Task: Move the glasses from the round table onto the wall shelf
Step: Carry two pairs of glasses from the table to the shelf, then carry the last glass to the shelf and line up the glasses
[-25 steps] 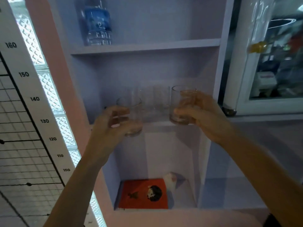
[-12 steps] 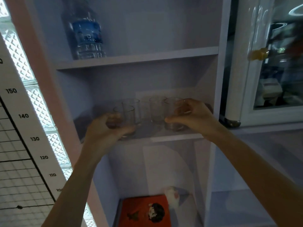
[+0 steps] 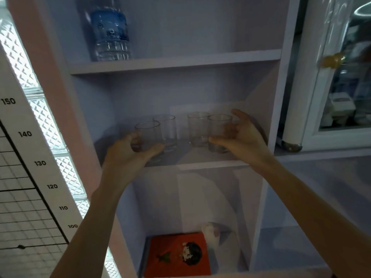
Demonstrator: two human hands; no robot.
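1. Middle board of the wall shelf, centre of frame: four clear glasses stand upright on it
2. Left hand, left of centre: thumb and fingers curled around the front left glass, thumb against its lower front
3. Back left glass stands just behind and to the right of that one, free of the hand
4. Right hand, right of centre: thumb low at the front and fingers half spread around the front right glass; whether the fingers press its wall, cannot tell
5. Back right glass just left of it, overlapping in view
6. Upper left of frame: water bottle on the board above
7. Bottom centre: orange book in the lowest compartment
8. Left edge: height chart, numbers 100 to 150
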